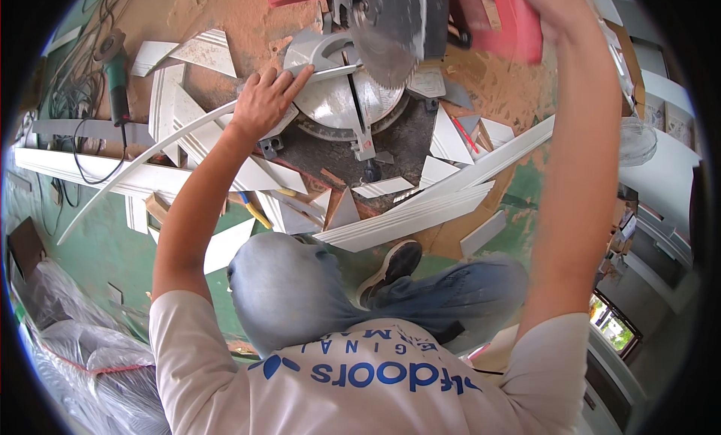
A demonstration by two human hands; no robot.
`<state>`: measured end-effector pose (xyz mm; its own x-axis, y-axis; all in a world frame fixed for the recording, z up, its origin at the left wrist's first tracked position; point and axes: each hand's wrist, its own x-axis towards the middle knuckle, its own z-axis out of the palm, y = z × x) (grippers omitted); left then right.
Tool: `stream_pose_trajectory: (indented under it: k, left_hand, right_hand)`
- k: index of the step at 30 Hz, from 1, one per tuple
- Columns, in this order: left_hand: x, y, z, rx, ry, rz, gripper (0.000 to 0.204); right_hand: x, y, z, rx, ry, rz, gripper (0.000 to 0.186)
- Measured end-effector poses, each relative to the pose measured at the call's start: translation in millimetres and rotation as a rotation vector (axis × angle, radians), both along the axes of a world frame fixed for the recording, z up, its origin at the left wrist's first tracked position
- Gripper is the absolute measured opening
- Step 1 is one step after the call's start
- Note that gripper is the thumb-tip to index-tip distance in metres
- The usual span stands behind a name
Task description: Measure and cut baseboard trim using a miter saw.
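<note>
Left hand [263,101] holds a long, thin white strip [171,137] across a mitre saw's round silver base [323,108], right hand [557,15] wraps its red plastic handle [518,36], and angled white offcuts [447,141] lie already cut, this strip's cut seemingly unfinished.

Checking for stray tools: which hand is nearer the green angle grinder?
Your left hand; it's on the white strip, right of the green angle grinder. Your right hand is farther right, beyond the saw blade, on the red handle.
</note>
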<state>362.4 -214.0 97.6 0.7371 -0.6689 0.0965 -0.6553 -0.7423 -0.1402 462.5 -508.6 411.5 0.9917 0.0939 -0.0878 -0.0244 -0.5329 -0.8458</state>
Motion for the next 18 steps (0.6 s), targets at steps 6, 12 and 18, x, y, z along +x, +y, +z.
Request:
stream_pose_trajectory:
  k: [6, 12, 18]
  left_hand:
    - [0, 2, -4, -0.021, 0.020, 0.001, 0.078]
    - [-1, 0, -12, -0.039, -0.011, -0.008, 0.078]
    - [-1, -5, -13, -0.100, 0.009, 0.012, 0.088]
  right_hand:
    - [-74, 6, -27, 0.181, -0.114, -0.151, 0.045]
    - [-77, 0, -30, 0.255, -0.082, -0.115, 0.053]
    - [-76, 1, -22, 0.235, -0.083, -0.134, 0.061]
